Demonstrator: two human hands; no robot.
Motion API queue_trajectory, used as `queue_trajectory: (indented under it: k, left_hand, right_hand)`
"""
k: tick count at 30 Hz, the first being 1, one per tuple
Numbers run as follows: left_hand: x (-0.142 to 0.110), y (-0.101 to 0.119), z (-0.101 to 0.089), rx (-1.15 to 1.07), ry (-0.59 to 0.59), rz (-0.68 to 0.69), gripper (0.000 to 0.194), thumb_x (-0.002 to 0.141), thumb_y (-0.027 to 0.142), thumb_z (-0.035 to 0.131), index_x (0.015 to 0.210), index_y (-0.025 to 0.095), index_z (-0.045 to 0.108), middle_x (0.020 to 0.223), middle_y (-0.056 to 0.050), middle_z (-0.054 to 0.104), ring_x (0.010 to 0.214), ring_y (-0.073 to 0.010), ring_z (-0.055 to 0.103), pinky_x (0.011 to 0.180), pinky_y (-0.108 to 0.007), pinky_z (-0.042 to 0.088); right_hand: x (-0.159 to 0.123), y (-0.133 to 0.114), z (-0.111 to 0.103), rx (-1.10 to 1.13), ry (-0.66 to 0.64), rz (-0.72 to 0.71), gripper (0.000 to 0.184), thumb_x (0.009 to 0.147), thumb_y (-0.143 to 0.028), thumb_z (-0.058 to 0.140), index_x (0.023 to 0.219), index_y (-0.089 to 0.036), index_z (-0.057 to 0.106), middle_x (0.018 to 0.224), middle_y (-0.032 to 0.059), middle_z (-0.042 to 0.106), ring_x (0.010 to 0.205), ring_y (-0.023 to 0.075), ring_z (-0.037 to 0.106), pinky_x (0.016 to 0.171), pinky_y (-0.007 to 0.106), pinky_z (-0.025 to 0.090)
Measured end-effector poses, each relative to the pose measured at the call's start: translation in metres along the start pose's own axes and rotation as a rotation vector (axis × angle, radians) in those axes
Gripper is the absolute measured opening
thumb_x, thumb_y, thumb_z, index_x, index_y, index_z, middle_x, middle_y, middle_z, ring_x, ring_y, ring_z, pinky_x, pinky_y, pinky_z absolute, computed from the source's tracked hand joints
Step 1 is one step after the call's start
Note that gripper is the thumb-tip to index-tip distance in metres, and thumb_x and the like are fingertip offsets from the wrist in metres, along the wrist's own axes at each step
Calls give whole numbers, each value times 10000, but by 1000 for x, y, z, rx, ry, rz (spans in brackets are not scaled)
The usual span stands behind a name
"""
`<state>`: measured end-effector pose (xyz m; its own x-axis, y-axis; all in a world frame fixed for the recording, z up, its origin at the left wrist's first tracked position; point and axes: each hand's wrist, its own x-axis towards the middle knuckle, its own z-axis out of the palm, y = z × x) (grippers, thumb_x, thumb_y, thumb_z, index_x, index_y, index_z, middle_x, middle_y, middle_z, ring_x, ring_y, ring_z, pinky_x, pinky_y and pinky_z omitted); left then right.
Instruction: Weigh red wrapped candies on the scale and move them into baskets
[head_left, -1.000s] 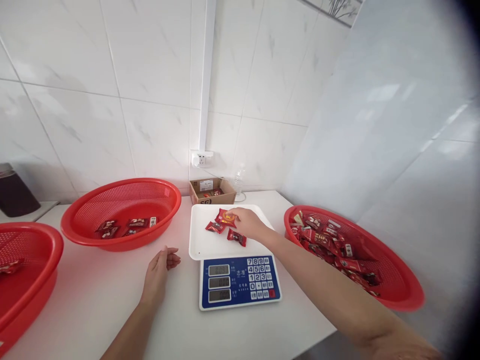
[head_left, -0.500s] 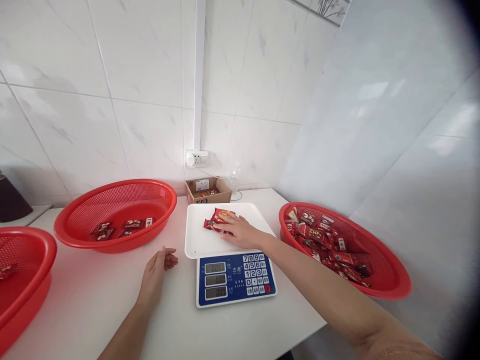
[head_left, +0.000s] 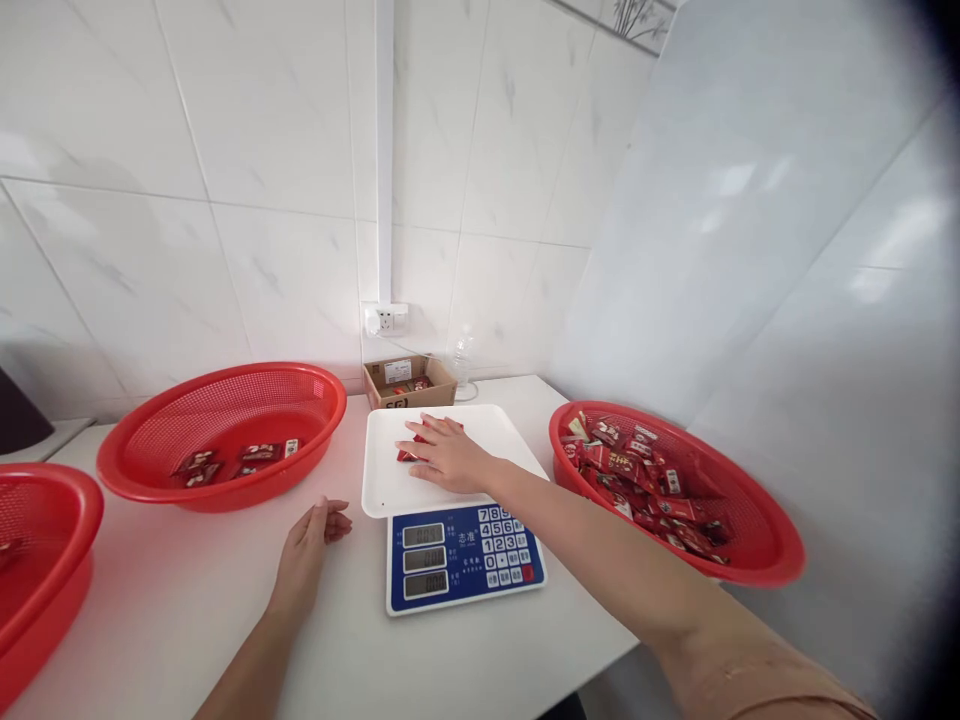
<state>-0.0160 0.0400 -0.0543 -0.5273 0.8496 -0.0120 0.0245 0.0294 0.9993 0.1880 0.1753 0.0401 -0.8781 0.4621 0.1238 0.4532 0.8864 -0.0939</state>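
My right hand [head_left: 450,458] lies with fingers spread over red snack packets [head_left: 407,452] on the white pan [head_left: 480,440] of a digital scale. The hand covers most of the packets, and its grip is not closed round them. Below the pan, the scale's blue panel [head_left: 465,562] shows three displays and a keypad. To the left of the scale, my left hand [head_left: 309,545] rests on the white table, its fingers loosely bent and holding nothing.
A red basket [head_left: 765,545] of many packets stands at the right. Another red basket [head_left: 217,385] with several packets is at the left, and a third [head_left: 52,570] nearer me. A cardboard box [head_left: 412,395] and a clear bottle [head_left: 463,350] stand behind the scale.
My right hand has shifted left and slightly up over the packets, covering more of them. My left hand stays beside the scale. The whole view has moved slightly.
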Motion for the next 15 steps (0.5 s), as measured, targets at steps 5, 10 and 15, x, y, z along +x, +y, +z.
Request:
queue_trajectory:
  k: [5, 10, 15]
  left_hand:
    - [0, -2, -1, -13, -14, 4, 537, 733, 640, 445, 849, 158, 650, 720, -57, 647, 727, -207, 617, 732, -354, 509]
    - [-3, 2, -1, 6, -12, 1, 553, 729, 653, 437, 841, 156, 650, 712, -60, 646, 721, -215, 621, 727, -357, 516]
    - [2, -5, -5, 11, -22, -21, 551, 722, 653, 449, 884, 164, 644, 737, -51, 658, 752, -207, 626, 749, -337, 518]
  right_hand:
    - [22, 16, 14, -19, 116, -60, 320, 903, -411, 434, 1047, -226, 651, 1323, 70, 495, 1300, 254, 310, 1051, 473, 221]
    - [12, 31, 6, 146, 396, -15, 215, 840, -355, 548, 806, -188, 680, 1107, 87, 610, 1045, 189, 539, 936, 347, 392]
    - [-44, 58, -38, 260, 466, 152, 259, 850, -363, 506, 989, -186, 635, 1103, 80, 616, 1065, 187, 532, 946, 348, 390]
